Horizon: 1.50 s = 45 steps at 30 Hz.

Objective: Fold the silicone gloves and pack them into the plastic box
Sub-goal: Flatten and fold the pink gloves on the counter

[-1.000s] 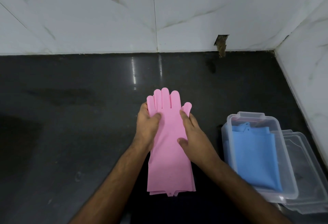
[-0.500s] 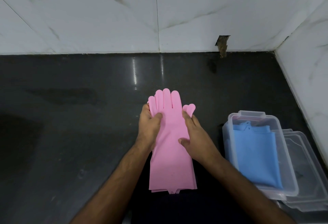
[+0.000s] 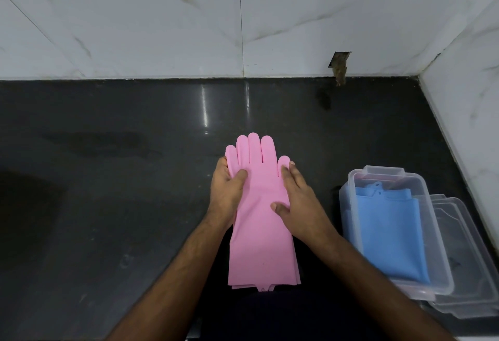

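Two pink silicone gloves point(image 3: 260, 232) lie stacked flat on the black countertop point(image 3: 108, 178), fingers pointing to the wall, cuffs toward me. My left hand point(image 3: 228, 189) grips the stack's left edge near the palm, thumb on top. My right hand point(image 3: 299, 200) rests flat on the right side, fingers spread over the gloves' thumb area. To the right stands a clear plastic box point(image 3: 442, 267) holding folded blue gloves point(image 3: 388, 235).
A clear lid point(image 3: 467, 273) lies under and right of the box, close to the right wall. White marble tiles rise behind the counter, with a broken notch point(image 3: 339, 66) at their base. A dark stain point(image 3: 94, 143) marks the counter's left part.
My right hand has slid a little forward along the gloves' right edge and now covers part of the thumb. The left hand keeps its grip.
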{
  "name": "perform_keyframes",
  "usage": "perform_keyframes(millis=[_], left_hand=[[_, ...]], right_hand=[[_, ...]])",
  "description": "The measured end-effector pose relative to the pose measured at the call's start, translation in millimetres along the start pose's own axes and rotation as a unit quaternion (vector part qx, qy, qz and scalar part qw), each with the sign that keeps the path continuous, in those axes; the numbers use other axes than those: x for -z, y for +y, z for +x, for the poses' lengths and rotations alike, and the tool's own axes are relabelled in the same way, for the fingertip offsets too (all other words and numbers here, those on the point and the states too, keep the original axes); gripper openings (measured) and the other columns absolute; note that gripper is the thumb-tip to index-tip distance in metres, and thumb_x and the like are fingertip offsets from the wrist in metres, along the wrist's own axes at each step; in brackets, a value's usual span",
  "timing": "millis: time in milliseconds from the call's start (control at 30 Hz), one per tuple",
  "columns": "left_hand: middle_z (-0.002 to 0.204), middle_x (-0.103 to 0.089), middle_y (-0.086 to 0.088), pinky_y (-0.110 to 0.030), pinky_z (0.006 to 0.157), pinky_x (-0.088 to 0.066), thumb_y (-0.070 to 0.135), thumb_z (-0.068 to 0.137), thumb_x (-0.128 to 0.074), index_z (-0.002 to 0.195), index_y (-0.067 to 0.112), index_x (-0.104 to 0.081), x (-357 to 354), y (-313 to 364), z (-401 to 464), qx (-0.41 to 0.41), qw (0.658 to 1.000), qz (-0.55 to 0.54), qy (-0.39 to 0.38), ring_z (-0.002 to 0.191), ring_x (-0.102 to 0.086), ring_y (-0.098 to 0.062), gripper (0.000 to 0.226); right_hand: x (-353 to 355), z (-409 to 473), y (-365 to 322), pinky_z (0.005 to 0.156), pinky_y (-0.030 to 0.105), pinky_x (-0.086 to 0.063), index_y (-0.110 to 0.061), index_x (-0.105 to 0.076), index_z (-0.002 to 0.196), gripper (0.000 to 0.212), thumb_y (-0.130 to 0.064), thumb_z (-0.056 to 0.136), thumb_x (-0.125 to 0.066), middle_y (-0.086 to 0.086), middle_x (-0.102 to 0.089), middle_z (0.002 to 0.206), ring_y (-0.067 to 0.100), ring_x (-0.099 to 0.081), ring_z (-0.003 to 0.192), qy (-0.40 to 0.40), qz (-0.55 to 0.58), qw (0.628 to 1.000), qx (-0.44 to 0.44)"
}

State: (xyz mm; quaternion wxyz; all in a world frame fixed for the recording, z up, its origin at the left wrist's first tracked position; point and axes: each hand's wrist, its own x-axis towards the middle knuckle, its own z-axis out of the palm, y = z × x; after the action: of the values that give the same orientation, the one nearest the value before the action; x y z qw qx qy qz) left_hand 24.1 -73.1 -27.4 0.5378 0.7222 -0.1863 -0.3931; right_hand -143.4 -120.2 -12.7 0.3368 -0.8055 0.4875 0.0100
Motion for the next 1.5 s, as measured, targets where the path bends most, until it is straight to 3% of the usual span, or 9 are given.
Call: perform_keyframes(millis=[167,267,367,500,633,933,1167,1233,1500], left_hand=[[0.111,-0.073,0.002,-0.040,0.079,-0.063,0.026,0.082,-0.062,0.110,0.024,-0.061,0.5,-1.6,0.9,0.001,1.000,-0.001,-0.002,0.100,-0.073,-0.019,0.028],[0.110,-0.073,0.003,-0.036,0.075,-0.061,0.025,0.082,-0.062,0.110,0.023,-0.061,-0.1,-1.7,0.5,-0.003,1.000,0.006,0.000,0.099,-0.073,-0.018,0.028],[0.112,-0.073,0.003,-0.032,0.073,-0.060,0.024,0.086,-0.063,0.115,0.021,-0.061,-0.6,-3.9,0.4,-0.007,1.000,0.007,0.001,0.100,-0.073,-0.017,0.030],[0.113,-0.072,0.002,-0.030,0.072,-0.060,0.021,0.090,-0.064,0.118,0.019,-0.061,-0.8,-6.7,1.9,-0.017,1.000,0.009,0.006,0.101,-0.073,-0.017,0.028],[0.119,-0.071,-0.001,-0.037,0.079,-0.063,0.014,0.097,-0.063,0.124,0.015,-0.061,0.5,-9.9,3.8,-0.019,1.000,0.009,0.003,0.105,-0.072,-0.019,0.028],[0.114,-0.074,0.001,-0.033,0.074,-0.062,0.008,0.098,-0.057,0.115,0.019,-0.063,3.8,-5.1,5.7,0.025,0.999,-0.043,-0.010,0.102,-0.074,-0.019,0.021],[0.106,-0.077,0.010,-0.028,0.070,-0.062,0.027,0.101,-0.064,0.112,0.028,-0.065,5.1,-0.5,7.3,0.048,0.997,-0.064,-0.014,0.099,-0.076,-0.015,0.010],[0.112,-0.076,0.008,-0.034,0.080,-0.063,0.043,0.102,-0.063,0.119,0.021,-0.067,6.4,2.0,5.7,0.056,0.995,-0.081,-0.025,0.104,-0.074,-0.015,0.028],[0.104,-0.076,0.013,-0.016,0.081,-0.059,0.024,0.102,-0.066,0.123,0.018,-0.070,19.6,1.9,3.1,-0.081,0.994,0.053,0.058,0.094,-0.072,0.002,0.023]], right_hand=[[-5.0,5.0,1.6,0.124,0.043,-0.012,-0.024,-0.003,0.163,0.089,-0.030,0.098,-0.064,-0.008,0.010,0.170,0.029,-0.012,0.156,-0.001,-0.021,1.000,-0.005],[-5.1,4.3,1.4,0.120,0.049,-0.026,-0.028,-0.002,0.163,0.092,-0.038,0.096,-0.066,-0.011,0.013,0.170,0.037,-0.018,0.153,0.013,-0.063,0.998,-0.022],[-3.4,-2.0,-2.3,0.113,0.050,-0.039,-0.024,-0.013,0.162,0.089,-0.039,0.094,-0.068,-0.006,0.006,0.171,0.029,-0.026,0.149,0.074,-0.136,0.988,0.027],[-9.3,-7.6,-6.6,0.118,0.047,-0.031,-0.020,-0.025,0.160,0.071,-0.042,0.101,-0.056,0.000,-0.010,0.171,0.024,-0.022,0.154,0.063,-0.139,0.986,0.071],[-16.7,-9.7,-4.4,0.116,0.032,-0.008,-0.021,-0.014,0.163,0.074,-0.046,0.103,-0.050,-0.001,-0.001,0.171,0.020,-0.010,0.157,0.023,-0.133,0.987,0.091],[-18.5,-6.8,-4.1,0.119,0.040,-0.010,-0.023,-0.009,0.163,0.080,-0.040,0.101,-0.057,-0.002,0.006,0.171,0.021,0.000,0.158,0.008,-0.164,0.982,0.093],[-18.5,-5.7,-5.2,0.122,0.046,-0.017,-0.029,-0.002,0.162,0.081,-0.038,0.102,-0.056,-0.002,0.011,0.170,0.024,0.002,0.158,-0.019,-0.172,0.980,0.097],[-17.6,-4.7,-4.5,0.122,0.046,-0.017,-0.029,-0.001,0.162,0.081,-0.038,0.102,-0.055,-0.002,0.013,0.170,0.024,0.004,0.157,-0.031,-0.167,0.981,0.095],[-14.1,0.1,-6.4,0.124,0.042,-0.015,-0.027,0.002,0.162,0.082,-0.037,0.103,-0.054,-0.002,0.016,0.169,0.022,0.008,0.157,-0.056,-0.179,0.978,0.095]])
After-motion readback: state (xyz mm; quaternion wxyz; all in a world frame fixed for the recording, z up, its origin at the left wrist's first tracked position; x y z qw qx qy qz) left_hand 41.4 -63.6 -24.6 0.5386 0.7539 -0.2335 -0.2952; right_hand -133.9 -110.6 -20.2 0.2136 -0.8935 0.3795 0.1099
